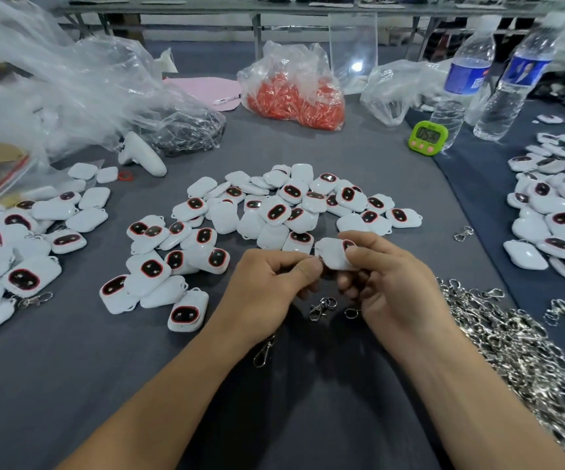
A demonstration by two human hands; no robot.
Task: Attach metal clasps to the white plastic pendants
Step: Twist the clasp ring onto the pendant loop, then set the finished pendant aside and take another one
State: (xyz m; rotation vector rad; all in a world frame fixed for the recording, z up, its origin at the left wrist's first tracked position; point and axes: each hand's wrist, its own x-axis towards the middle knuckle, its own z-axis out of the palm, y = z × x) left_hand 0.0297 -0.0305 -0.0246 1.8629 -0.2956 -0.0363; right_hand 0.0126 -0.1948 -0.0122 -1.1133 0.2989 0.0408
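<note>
Two hands are held close together above a bench (pixel 105 385) covered in matte grey cloth. One glossy white plastic pendant (pixel 333 257), a rounded rectangle with a dark oval window rimmed in red, is clamped in the grip of the right hand (pixel 386 283). The grip of the left hand (pixel 267 279) is closed in a pinch at the pendant's left edge; whether a clasp is caught there cannot be told. Just below the hands a shiny metal swivel clasp (pixel 321 307) is laid on the cloth. A tangled heap of silvery clasps (pixel 511 340) is spread at the right. Loose pendants are scattered in a central pile (pixel 274 212), and others with clasps fitted are piled at the left (pixel 20 252). Further back, a crinkled clear bag of orange pieces (pixel 294 96) and a round green timer (pixel 427 138) are seen; its digits begin 05. Two clear ribbed water bottles (pixel 460 86) bear blue labels whose writing is too blurred to read.
</note>
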